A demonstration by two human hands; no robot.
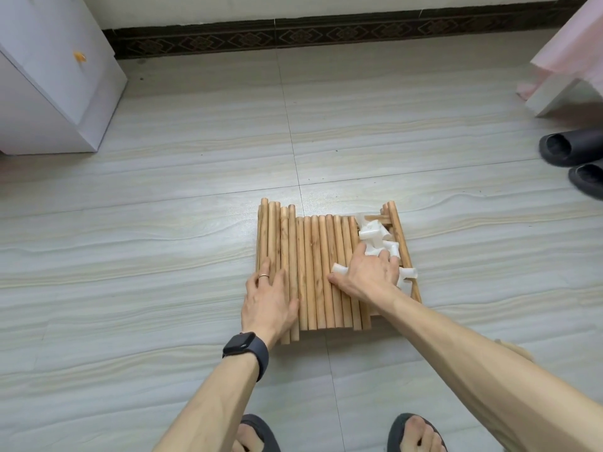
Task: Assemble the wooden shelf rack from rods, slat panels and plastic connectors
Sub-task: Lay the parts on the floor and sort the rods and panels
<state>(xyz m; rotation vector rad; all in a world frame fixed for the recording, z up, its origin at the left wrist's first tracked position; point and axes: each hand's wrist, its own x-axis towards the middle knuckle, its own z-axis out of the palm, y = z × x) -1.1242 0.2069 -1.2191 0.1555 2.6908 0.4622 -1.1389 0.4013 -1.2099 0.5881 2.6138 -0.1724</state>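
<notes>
Since the round pale-wood rods (319, 272) lie side by side on the grey tiled floor (163, 223), long axes pointing away toward the wall, I'd keep them pinned. Left hand (269, 301) is flat on the stack's left, right hand (368, 275) spread over the white plastic connectors (372, 234) heaped on its right, fingers straight, gripping nothing. Probably clear the connectors first.

The pale wooden rods (315, 265) lie flat on the floor (163, 256) in front of me, packed side by side in one row, all pointing away from me. The white plastic connectors (372, 234) sit heaped at the row's right end, hemmed in by outer rods (402, 243) lying slightly aslant.
</notes>
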